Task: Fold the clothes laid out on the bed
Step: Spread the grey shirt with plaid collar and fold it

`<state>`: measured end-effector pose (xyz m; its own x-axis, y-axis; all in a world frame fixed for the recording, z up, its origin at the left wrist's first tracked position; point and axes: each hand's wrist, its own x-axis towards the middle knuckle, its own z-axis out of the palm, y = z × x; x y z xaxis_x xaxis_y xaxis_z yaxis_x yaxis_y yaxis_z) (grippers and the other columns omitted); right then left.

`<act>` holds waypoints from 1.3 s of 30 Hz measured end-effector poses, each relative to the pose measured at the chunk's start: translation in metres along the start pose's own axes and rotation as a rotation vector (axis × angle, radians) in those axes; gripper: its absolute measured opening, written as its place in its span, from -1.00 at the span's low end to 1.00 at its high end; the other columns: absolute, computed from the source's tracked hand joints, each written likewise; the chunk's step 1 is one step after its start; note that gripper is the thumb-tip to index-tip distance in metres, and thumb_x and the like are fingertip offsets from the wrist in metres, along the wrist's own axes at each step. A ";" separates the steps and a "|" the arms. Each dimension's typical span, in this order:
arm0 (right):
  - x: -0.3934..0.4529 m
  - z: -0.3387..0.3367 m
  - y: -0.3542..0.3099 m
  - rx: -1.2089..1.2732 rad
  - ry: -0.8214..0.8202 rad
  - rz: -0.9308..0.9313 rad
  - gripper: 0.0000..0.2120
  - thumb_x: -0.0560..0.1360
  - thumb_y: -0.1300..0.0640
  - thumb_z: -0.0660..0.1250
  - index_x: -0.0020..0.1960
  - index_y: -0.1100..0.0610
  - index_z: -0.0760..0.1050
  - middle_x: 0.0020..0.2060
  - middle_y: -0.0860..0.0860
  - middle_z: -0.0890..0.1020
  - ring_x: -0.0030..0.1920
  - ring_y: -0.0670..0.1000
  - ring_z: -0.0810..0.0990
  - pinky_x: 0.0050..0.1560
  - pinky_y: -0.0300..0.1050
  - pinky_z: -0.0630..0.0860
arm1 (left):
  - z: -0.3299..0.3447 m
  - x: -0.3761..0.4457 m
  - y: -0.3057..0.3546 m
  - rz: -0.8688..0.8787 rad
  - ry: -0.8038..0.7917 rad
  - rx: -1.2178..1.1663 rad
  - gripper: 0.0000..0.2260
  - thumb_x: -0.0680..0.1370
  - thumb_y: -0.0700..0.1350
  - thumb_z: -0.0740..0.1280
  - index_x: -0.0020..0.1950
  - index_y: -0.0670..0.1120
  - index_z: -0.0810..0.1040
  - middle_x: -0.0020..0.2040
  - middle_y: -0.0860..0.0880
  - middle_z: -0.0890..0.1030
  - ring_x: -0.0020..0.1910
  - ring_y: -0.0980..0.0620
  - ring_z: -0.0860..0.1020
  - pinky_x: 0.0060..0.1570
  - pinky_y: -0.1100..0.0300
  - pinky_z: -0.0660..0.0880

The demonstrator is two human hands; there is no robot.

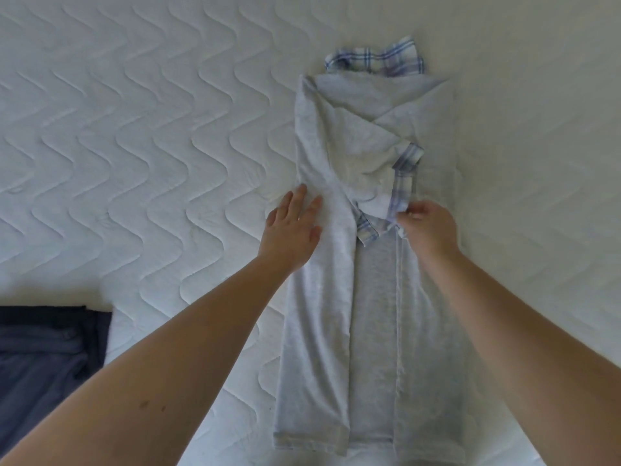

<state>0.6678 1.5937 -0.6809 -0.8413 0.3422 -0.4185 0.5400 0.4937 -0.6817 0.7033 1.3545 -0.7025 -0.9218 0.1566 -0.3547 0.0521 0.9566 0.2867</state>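
Observation:
A light grey shirt point(373, 297) with a blue plaid collar point(376, 60) and plaid cuffs lies lengthwise on the white quilted bed point(134, 129). Both its sides are folded in toward the middle, and the sleeves cross over the chest. My left hand point(292, 227) rests flat with straight fingers on the shirt's left folded edge. My right hand point(426, 223) pinches a plaid sleeve cuff point(401, 193) near the shirt's middle.
A dark blue garment point(43, 358) lies at the lower left edge of the bed. White quilted mattress surface stretches to the left and right of the shirt.

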 end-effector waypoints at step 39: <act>0.099 -0.018 -0.024 -0.140 -0.104 -0.103 -0.76 0.59 -0.05 0.28 -0.04 0.13 0.53 -0.25 -0.06 0.60 -0.23 -0.04 0.56 -0.27 -0.16 0.42 | -0.107 0.245 -0.035 -0.541 0.222 -0.804 -0.83 0.58 0.00 0.28 -0.05 -0.09 0.54 -0.06 -0.09 0.58 0.07 -0.17 0.59 0.11 -0.02 0.58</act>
<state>0.5720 1.6298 -0.6954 -0.8867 0.2033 -0.4152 0.4429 0.6311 -0.6368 0.4348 1.3333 -0.7039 -0.7996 -0.3803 -0.4647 -0.5971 0.4210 0.6828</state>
